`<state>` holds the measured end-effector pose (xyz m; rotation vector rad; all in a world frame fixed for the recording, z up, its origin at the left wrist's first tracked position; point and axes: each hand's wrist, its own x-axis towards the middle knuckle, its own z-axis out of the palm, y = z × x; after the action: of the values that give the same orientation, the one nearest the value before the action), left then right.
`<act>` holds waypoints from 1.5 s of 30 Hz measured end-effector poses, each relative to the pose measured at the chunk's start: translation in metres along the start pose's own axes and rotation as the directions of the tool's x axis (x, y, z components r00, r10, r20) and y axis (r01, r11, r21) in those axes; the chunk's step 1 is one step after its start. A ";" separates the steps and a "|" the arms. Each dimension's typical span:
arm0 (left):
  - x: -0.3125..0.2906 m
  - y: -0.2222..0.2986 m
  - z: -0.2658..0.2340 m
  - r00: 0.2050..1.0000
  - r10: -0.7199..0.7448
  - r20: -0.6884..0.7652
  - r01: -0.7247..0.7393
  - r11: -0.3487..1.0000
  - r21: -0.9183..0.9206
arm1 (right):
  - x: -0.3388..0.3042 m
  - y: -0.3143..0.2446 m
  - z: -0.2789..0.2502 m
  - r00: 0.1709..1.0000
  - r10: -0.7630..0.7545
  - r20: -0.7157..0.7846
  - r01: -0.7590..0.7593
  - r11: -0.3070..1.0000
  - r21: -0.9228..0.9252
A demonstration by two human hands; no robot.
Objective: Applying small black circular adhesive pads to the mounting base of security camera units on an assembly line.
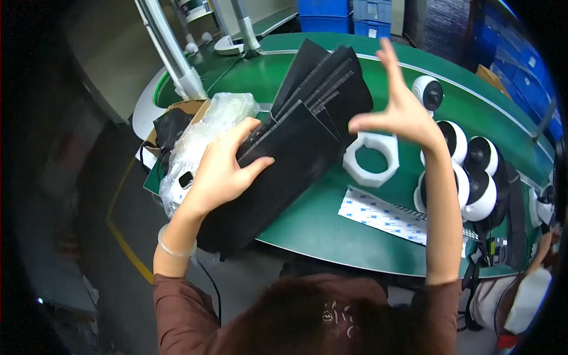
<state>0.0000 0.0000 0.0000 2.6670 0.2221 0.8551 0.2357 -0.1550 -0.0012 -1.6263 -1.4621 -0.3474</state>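
A fanned stack of flat black fabric bags (296, 160) slants across the table's near left part, its lower end reaching past the edge. My left hand (228, 168) grips its left side, thumb on top and forefinger over the edge; the other fingers are hidden. Raised to the right of the stack, my right hand (405, 112) is open and holds nothing, thumb and fingers wide apart. Below it lies a white foam ring (371, 160) with a round hole. A white adhesive sheet with blue print (384, 216) lies nearer me.
Several round white-and-black devices (482, 195) cluster at the right, with a single one (427, 93) farther back. Clear plastic wrap (204, 145) and a cardboard box (192, 107) sit at the left, near a metal post (189, 80). Blue crates (324, 16) stand behind the green table (296, 228).
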 end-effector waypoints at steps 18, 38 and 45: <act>-0.003 -0.018 0.029 0.970 -0.240 0.045 0.225 0.950 0.219 | -0.017 0.051 0.068 0.765 0.403 0.503 -0.639 0.574 0.512; 0.012 -0.113 0.031 0.852 -0.510 0.122 0.508 0.860 0.051 | 0.005 0.068 0.107 0.376 0.623 0.686 -0.261 0.781 -0.567; 0.007 -0.104 0.017 0.914 -0.404 0.038 0.404 0.915 -0.009 | 0.004 0.072 0.141 0.358 0.643 0.677 -0.414 0.759 -0.502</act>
<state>0.0107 0.0949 -0.0460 2.4824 0.7255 0.6689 0.2530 -0.0393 -0.1081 -2.5720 -1.3925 0.7993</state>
